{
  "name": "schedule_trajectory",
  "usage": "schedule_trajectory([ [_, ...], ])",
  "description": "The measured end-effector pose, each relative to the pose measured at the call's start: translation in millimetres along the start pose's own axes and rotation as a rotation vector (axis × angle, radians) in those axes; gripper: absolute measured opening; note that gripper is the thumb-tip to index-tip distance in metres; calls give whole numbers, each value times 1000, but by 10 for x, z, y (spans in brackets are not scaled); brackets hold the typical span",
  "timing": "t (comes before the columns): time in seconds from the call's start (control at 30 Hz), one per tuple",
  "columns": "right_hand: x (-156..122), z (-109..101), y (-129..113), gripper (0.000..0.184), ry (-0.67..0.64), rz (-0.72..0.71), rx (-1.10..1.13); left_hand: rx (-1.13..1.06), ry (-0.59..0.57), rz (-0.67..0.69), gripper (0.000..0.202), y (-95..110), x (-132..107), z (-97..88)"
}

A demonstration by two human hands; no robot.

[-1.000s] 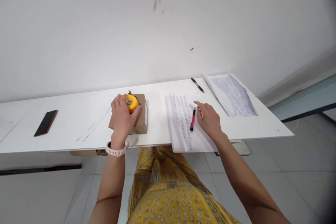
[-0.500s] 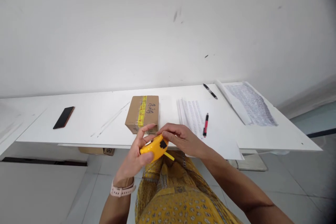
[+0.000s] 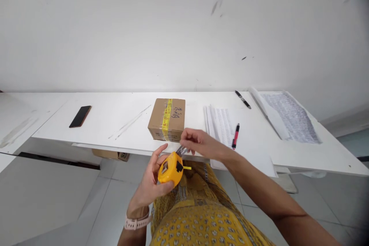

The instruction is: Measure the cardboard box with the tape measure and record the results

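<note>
A yellow tape measure (image 3: 170,170) with a black button rests in my left hand (image 3: 154,184), the fingers and thumb wrapped round its case. My right hand (image 3: 197,142) is closed in a pinch on a blurred greyish strip, the tape blade (image 3: 181,150), which comes out of the far end of the case. A short yellow strip sticks out of the case on the right. Just beyond my hands, a taped cardboard box (image 3: 168,117) with handwriting on top sits on the white table (image 3: 127,107).
A dark phone (image 3: 80,116) lies at the left. To the right are printed sheets (image 3: 225,123), a red and black pen (image 3: 235,136), a black pen (image 3: 242,99) and a page covered in handwriting (image 3: 291,117). A wall stands behind the table.
My right hand has drawn away from the tape measure, and a strip of blade now shows between them. My left hand has tilted the case. The whole view has shifted slightly.
</note>
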State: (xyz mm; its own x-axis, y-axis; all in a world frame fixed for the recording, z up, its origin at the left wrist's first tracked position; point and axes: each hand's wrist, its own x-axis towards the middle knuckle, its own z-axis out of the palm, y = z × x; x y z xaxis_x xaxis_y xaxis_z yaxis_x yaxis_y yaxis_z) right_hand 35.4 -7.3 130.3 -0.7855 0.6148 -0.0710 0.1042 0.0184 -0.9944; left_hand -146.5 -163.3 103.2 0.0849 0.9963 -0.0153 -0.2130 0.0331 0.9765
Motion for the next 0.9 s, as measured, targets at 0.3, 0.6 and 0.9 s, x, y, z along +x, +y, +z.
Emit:
schedule_trajectory([
  [0.3, 367, -882, -410, 26, 342, -305, -117, 16, -206, -87, 81, 154, -202, -570],
  [0.6, 1372, -844, -196, 21, 242, -223, -125, -329, -53, -132, 77, 63, 80, -35],
  [0.9, 1614, -777, 104, 20, 374, -149, -121, -420, 87, -133, 54, 92, 284, -84],
])
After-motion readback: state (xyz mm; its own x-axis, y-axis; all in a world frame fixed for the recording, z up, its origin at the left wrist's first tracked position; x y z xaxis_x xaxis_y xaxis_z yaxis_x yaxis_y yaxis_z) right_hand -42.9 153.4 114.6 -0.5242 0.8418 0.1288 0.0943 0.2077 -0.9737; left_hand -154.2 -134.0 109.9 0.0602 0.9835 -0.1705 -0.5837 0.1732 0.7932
